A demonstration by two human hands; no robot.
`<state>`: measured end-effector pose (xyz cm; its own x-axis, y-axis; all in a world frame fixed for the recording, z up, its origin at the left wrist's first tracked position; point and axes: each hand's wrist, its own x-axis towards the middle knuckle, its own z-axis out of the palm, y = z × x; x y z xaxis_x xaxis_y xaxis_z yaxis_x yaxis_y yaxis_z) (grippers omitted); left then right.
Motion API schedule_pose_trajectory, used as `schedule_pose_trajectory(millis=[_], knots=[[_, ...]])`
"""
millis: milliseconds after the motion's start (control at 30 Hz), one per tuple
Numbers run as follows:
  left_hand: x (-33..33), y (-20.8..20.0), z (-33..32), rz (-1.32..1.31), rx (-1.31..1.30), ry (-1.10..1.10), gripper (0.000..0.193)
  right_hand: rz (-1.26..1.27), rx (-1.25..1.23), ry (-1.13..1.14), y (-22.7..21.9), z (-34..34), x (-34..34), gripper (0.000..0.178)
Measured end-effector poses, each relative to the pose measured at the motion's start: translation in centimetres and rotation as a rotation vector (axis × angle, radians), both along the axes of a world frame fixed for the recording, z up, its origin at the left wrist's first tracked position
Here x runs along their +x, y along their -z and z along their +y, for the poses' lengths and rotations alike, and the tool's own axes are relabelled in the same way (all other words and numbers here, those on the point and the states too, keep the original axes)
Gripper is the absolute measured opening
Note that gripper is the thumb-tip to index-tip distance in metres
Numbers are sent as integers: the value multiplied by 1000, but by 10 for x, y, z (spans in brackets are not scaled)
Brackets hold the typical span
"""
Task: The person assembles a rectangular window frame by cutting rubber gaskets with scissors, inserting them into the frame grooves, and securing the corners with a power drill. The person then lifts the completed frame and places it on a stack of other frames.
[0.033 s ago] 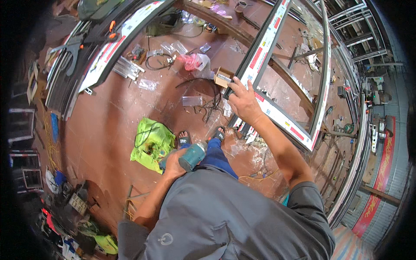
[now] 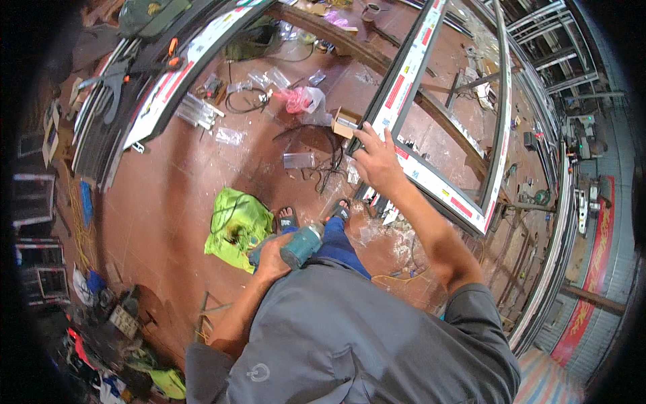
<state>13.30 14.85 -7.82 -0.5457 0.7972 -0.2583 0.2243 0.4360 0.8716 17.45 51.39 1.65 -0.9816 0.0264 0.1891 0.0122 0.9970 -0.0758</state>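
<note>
My left hand (image 2: 272,260) is closed round the handle of a teal cordless drill (image 2: 301,248), held low in front of my body. The drill's chuck points away to the right. My right hand (image 2: 379,160) rests at the near left corner of a large dark frame (image 2: 437,186) covered with white and red protective film. Its fingers are stretched and spread over the frame's edge. Just beyond those fingertips is a small open cardboard box (image 2: 345,123), with contents too small to name.
A brown beam (image 2: 336,35) runs beneath the frame. On the tiled floor lie a yellow-green bag (image 2: 237,225), a pink plastic bag (image 2: 299,99), black cables (image 2: 330,165) and clear plastic packets (image 2: 298,160). Stacked profiles (image 2: 101,145) with an orange-handled clamp (image 2: 173,62) stand left.
</note>
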Motion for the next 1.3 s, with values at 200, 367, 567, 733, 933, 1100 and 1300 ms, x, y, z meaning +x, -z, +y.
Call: schedule_pose_trajectory(millis=[200, 367, 567, 733, 933, 1100, 1300], knots=[[-5, -4, 26, 96, 33, 203, 58, 24, -1018, 751, 10, -120, 88, 38], [5, -29, 94, 203, -40, 643, 79, 169, -2471, 1215, 28, -156, 135, 49], [3, -85, 170, 302, 149, 702, 67, 635, -2009, 1257, 73, -143, 216, 39], [-43, -102, 265, 689, 264, -26, 65, 838, -1940, 1482, 191, -139, 326, 27], [-78, -42, 308, 8, 112, -169, 71, 1039, -1868, 1827, 260, -130, 434, 24], [-72, -61, 311, -70, -170, -269, 49, 1185, -1703, 2069, 272, -108, 496, 38], [-32, -97, 337, -134, -347, -276, 47, 1415, -1632, 2198, 411, -131, 590, 60]])
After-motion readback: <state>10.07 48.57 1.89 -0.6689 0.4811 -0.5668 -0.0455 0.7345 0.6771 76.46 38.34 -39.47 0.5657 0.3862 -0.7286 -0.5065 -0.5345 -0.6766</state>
